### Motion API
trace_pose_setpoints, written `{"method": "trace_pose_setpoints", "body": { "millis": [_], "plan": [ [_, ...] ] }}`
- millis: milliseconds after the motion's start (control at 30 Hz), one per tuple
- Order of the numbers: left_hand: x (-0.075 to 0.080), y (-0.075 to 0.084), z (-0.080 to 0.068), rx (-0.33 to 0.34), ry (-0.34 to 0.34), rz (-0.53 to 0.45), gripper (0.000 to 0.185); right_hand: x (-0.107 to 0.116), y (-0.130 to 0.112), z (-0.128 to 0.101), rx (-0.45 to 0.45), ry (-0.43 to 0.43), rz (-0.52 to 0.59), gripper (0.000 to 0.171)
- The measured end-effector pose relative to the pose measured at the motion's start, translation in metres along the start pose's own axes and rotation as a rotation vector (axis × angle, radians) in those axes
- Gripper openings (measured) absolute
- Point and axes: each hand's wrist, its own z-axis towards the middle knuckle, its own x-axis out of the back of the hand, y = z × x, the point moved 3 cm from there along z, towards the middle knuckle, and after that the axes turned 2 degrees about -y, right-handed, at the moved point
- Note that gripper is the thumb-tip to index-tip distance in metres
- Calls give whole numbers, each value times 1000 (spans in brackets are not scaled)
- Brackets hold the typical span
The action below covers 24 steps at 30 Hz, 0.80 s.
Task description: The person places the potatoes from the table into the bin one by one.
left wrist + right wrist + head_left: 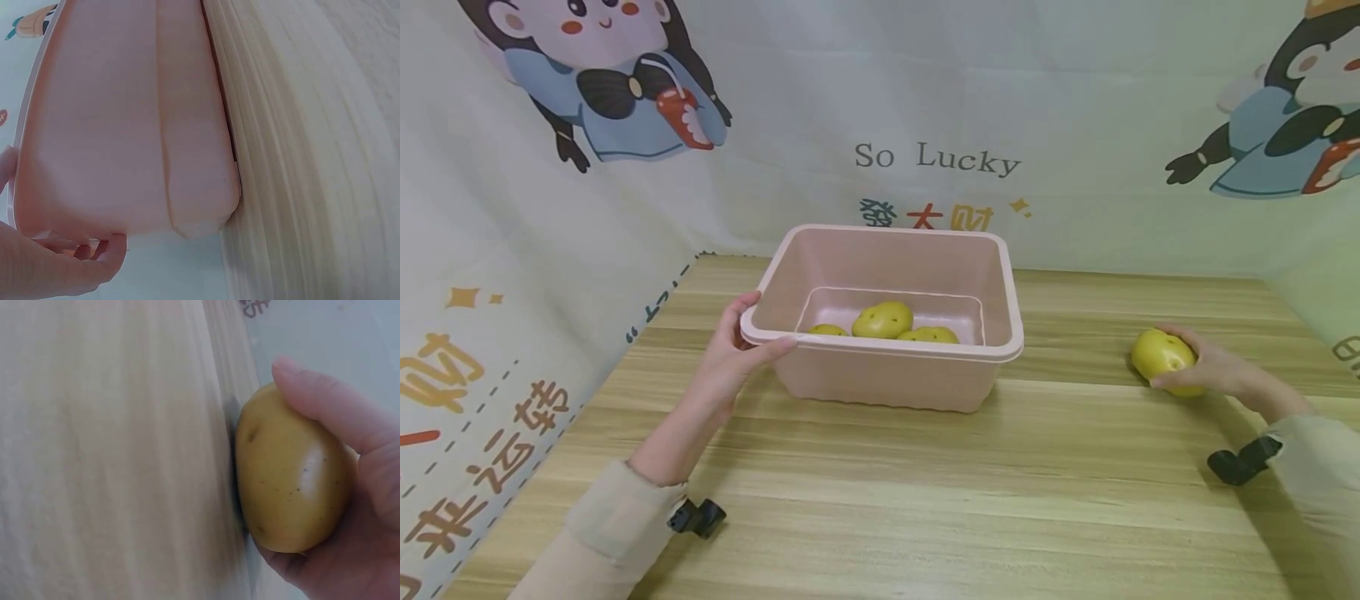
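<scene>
My hands at work: one on the bin, one on a potato.

At the centre of the head view, my left hand (733,354) grips the near-left corner of the pink bin (992,333), thumb curled over the rim and fingers tucked under the lip; the left wrist view shows those fingers (94,250) against the bin's outer wall. Three potatoes (883,319) lie in the bin's bottom, close together. At the right edge of the frame, well apart from the bin, my right hand (1206,367) curls round a fourth potato (1159,354) that touches the wooden table (925,500); the right wrist view shows my thumb over its top. A cartoon backdrop (936,158) fills the upper frame.
</scene>
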Motion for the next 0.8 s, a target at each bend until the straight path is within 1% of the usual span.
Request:
{"method": "trace_pose_setpoints", "body": {
  "millis": [167,333,500,667,800],
  "plan": [
    [0,0,0,0,0,-5,76,-2,-1,0,-7,38,-11,86],
    [-1,0,1,2,3,-8,76,-3,-1,-1,-29,30,-10,85],
    [-1,0,0,4,13,-10,76,-2,0,0,-32,33,-26,84],
    [0,0,0,1,15,-10,77,1,-2,1,-17,51,-22,81],
    [0,-1,0,0,13,-6,77,4,-6,1,-13,47,-17,81]
  ]
}}
